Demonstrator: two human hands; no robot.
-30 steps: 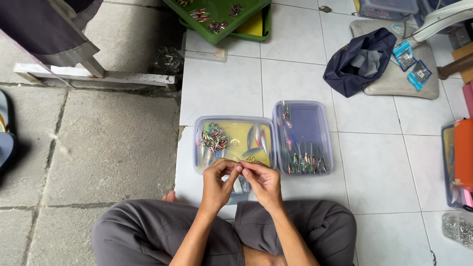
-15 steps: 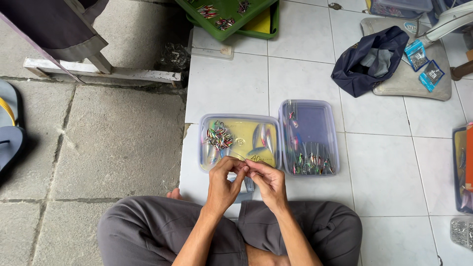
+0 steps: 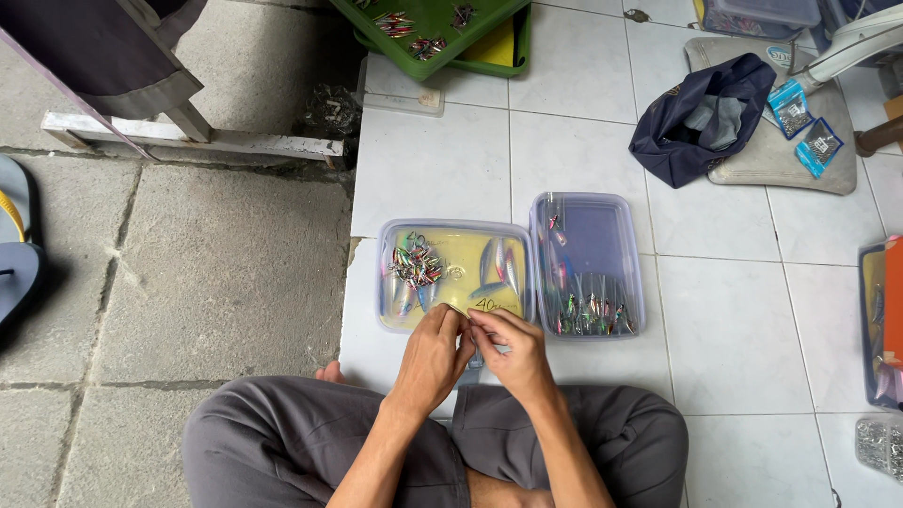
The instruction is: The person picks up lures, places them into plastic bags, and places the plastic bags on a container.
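I sit cross-legged on a white tiled floor. My left hand (image 3: 435, 350) and my right hand (image 3: 513, 350) meet fingertip to fingertip over the near edge of a clear plastic box (image 3: 388, 282) with a yellow bottom. Both pinch one small item between them, too small to identify. The box holds a pile of small colourful metal lures (image 3: 415, 264) and a few larger ones. Its clear lid (image 3: 588, 226) lies right beside it with several more lures (image 3: 591, 315) along its near side.
A green tray (image 3: 451, 33) with more lures lies at the top. A dark blue cloth bag (image 3: 701, 118) rests on a grey mat with two small blue packets (image 3: 807, 124). Another box (image 3: 879, 325) sits at the right edge. Left lies rough concrete, a sandal (image 3: 17, 249) and a wooden frame (image 3: 188, 136).
The view has shifted slightly, so the boxes sit a little higher and further right in frame. My hands stay together at the box's near edge, working the small item.
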